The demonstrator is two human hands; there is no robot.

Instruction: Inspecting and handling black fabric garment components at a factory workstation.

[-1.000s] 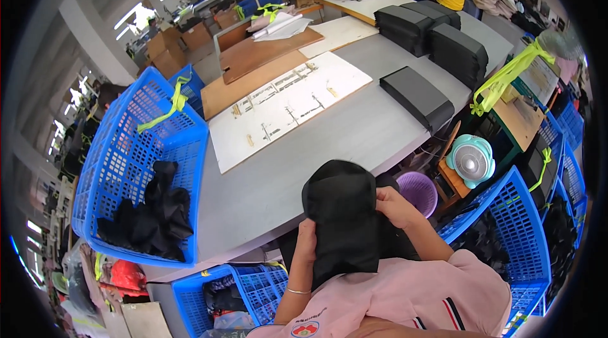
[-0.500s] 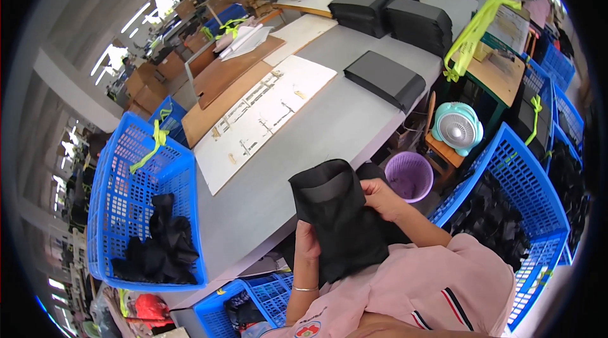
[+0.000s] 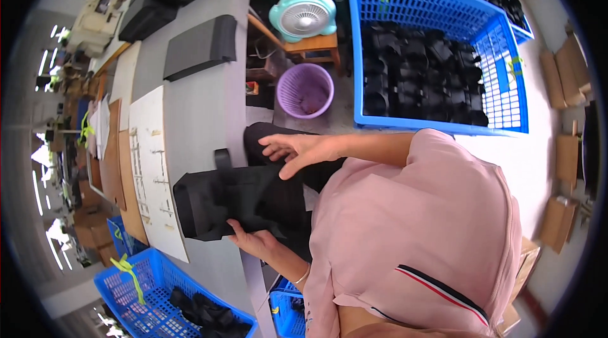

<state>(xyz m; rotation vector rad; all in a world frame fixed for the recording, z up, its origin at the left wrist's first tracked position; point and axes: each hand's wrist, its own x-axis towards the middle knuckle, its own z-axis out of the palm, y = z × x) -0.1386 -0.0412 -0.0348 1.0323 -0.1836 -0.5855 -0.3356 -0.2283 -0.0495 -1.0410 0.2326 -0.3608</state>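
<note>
A black fabric bag point(image 3: 253, 195) lies across my lap and over the table's near edge. Its mouth, lined with a stiff dark band, faces the far side of the table. My left hand point(image 3: 253, 241) grips the bag's lower side, thumb along the edge and the other fingers partly hidden. Above the bag's other side, my right hand point(image 3: 296, 150) is open, its fingers spread and holding nothing. A short dark tab point(image 3: 222, 159) stands out from the bag near that side; what it belongs to is hard to make out.
Stacked flat black pieces point(image 3: 201, 47) lie on the grey table point(image 3: 215, 107) beside a marked white board point(image 3: 152, 161). To the right are a purple basket point(image 3: 305, 91), a teal fan point(image 3: 304, 15) and a blue crate point(image 3: 437, 128) of black goods. Another blue crate point(image 3: 152, 275) holds black cloth.
The view has swung to the right. My right hand has let go of the bag and opened above it. The bag has tipped from upright to nearly flat, still in my left hand.
</note>
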